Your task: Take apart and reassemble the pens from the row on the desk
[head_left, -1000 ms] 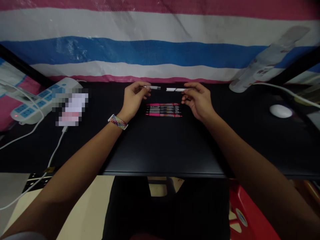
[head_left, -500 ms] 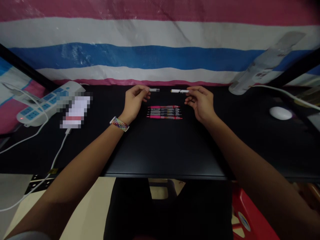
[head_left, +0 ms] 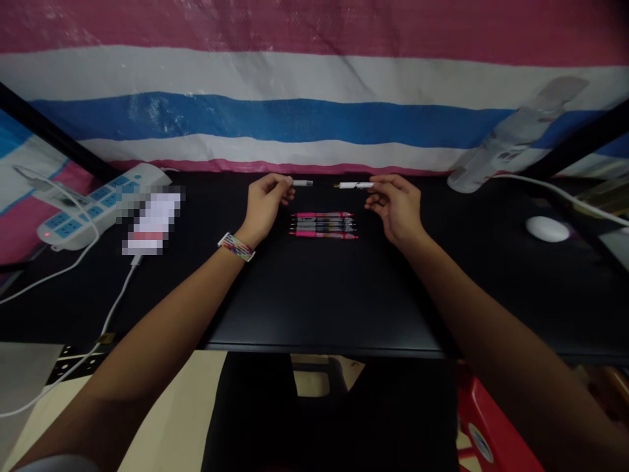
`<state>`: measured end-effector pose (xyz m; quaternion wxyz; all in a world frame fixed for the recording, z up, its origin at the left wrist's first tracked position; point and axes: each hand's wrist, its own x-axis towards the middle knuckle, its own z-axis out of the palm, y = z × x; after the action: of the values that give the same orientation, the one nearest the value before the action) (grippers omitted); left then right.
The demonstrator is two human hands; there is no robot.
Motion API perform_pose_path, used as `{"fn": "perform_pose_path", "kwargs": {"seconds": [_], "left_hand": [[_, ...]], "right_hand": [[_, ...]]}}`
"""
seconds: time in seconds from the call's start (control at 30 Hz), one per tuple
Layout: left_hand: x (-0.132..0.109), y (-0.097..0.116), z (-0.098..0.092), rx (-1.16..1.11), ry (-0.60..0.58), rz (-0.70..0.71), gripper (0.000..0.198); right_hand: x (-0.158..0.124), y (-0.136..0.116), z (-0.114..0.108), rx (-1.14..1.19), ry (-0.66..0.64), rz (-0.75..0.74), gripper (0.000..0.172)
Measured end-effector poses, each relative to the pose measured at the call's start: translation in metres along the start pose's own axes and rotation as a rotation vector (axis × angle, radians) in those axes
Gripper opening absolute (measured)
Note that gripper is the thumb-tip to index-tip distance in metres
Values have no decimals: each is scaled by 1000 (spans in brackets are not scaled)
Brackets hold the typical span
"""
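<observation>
Between the thumb and fingers of my left hand (head_left: 265, 204) is a short whitish pen cap (head_left: 303, 183) with a greyish, see-through end pointing right. My right hand (head_left: 397, 206) pinches a white pen (head_left: 354, 185) with dark marks on its barrel. Its narrow tip faces left toward the cap, with a gap between them. Below and between the hands, several pens lie side by side on the black desk (head_left: 324, 295). A pink pen (head_left: 319, 234) is nearest me, another pink pen (head_left: 322, 215) is farthest, and grey-and-black pens (head_left: 322, 224) lie between them.
At left are a white power strip (head_left: 105, 203) and a phone (head_left: 153, 223) on a charging cable (head_left: 118, 298). A clear bottle (head_left: 501, 147) leans at the back right, near a white mouse (head_left: 547, 229). Striped sheeting (head_left: 295, 118) hangs behind the desk. A red stool (head_left: 496, 419) stands below right.
The camera view has tilted slightly, so everything sits a little lower. Both hands keep their pinches on the cap and pen, which remain apart.
</observation>
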<state>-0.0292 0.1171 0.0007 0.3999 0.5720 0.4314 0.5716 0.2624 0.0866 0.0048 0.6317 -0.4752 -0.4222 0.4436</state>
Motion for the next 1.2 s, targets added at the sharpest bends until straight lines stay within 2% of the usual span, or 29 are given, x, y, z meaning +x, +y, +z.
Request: {"fn": "perform_pose_path", "kwargs": {"seconds": [0.13,0.27,0.33,0.47,0.53,0.63,0.8,0.93,1.1,1.2], "left_hand": [[-3,3,2,24,-18,14,22],[-11,10,7,86,-179,101,22],[-15,12,9,142,-216,144,31],[-16,13,9,248,-188,194,59],[-15,14,9,231,-183,202,54],[-15,14,10,129,-197,217,29],[-17,13,12,65,-242,120,32],[-16,14,13,77,-205,168,42],[-15,13,13,69,-202,133,27],[-15,11,13,123,-178,199,40]], "right_hand": [[-3,-2,2,4,-10,-1,12],[-11,-7,8,-29,-136,-30,15],[-14,-10,10,-49,-176,-54,17],[-17,-13,11,-58,-186,-72,17],[-17,-13,12,-49,-185,-64,15],[-16,-11,12,-29,-178,-37,14],[-16,-9,14,-41,-162,-24,14],[-16,-7,13,-59,-168,-36,17],[-15,-4,12,-35,-189,-41,15],[-15,-3,12,-20,-180,-42,15]]}}
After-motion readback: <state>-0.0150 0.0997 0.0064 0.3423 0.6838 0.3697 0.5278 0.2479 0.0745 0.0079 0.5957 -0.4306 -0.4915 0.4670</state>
